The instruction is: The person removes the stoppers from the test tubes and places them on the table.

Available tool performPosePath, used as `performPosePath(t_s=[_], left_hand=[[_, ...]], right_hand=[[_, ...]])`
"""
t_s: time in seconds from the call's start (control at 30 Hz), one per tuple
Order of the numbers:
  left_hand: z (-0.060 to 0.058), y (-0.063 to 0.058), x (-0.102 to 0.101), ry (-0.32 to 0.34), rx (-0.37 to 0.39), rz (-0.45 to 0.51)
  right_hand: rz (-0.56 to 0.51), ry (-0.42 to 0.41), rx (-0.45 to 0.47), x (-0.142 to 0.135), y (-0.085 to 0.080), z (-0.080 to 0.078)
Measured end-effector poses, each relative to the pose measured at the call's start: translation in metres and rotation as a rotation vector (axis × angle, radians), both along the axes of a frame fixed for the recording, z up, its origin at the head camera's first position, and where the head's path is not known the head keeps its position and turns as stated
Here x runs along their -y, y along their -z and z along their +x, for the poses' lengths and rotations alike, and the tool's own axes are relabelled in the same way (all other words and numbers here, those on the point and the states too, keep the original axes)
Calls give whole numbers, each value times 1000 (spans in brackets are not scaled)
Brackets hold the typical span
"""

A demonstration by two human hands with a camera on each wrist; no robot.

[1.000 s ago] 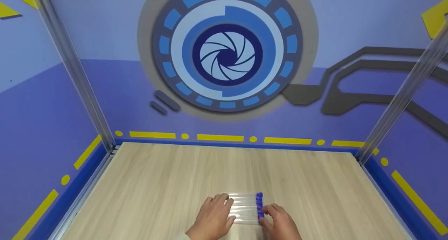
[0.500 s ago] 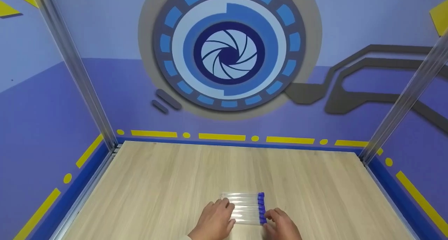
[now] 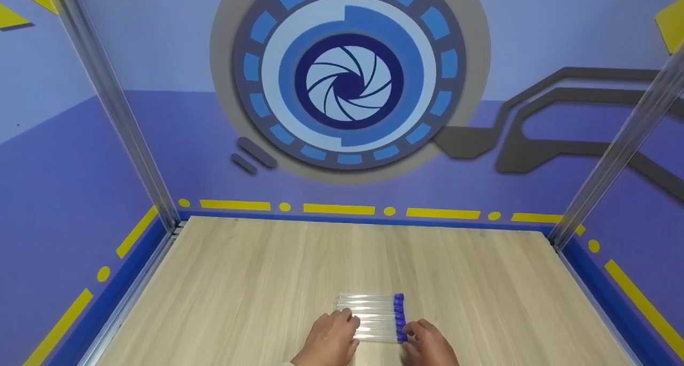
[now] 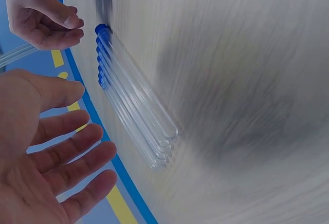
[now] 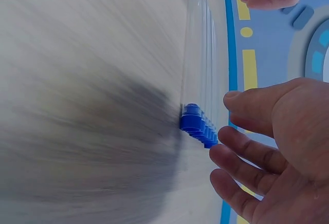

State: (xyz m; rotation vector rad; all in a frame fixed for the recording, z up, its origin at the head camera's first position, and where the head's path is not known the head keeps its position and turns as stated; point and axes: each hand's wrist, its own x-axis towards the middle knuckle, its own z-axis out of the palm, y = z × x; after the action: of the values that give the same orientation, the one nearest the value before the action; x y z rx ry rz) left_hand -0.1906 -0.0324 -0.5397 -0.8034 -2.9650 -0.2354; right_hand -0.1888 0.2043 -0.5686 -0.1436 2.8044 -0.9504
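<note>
Several clear test tubes (image 3: 371, 319) lie side by side in a row on the wooden table, their blue caps (image 3: 399, 318) lined up on the right. My left hand (image 3: 330, 338) hovers over the rounded ends of the nearer tubes and hides part of them. Its fingers (image 4: 77, 172) are spread and relaxed in the left wrist view, apart from the tubes (image 4: 136, 95). Beside the caps, my right hand (image 3: 429, 344) has loosely bent fingers with nothing held. The right wrist view shows that hand (image 5: 277, 152) just off the caps (image 5: 192, 121).
The wooden table (image 3: 256, 270) reaches to a blue-purple back wall (image 3: 181, 141) with a printed round emblem. Metal posts (image 3: 123, 125) rise at its back left and back right corners (image 3: 598, 168).
My left hand has drawn slightly nearer, uncovering the rounded ends of the far tubes. My right fingers have come away from the caps and lie a little lower. The head view has shifted slightly.
</note>
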Motion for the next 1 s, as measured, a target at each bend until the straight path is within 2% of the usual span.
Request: performPosePath(t_s=[0.17,0.4,0.5,0.73,1.0], left_hand=[[-2,5,-1,-4,-4,4],[-4,14,-1,15,-24,46],[-6,16,0,12,-29,42],[-9,21,-1,11,-58,23],[-12,25,-6,12,-26,30]], right_hand=[[-26,12,34,0,5,-2],[-46,-34,51,-3,15,-7],[-67,-15,90,-2,16,-8],[-75,6,114,-1,19,-11],[-50,24,109,-1,22,-12]])
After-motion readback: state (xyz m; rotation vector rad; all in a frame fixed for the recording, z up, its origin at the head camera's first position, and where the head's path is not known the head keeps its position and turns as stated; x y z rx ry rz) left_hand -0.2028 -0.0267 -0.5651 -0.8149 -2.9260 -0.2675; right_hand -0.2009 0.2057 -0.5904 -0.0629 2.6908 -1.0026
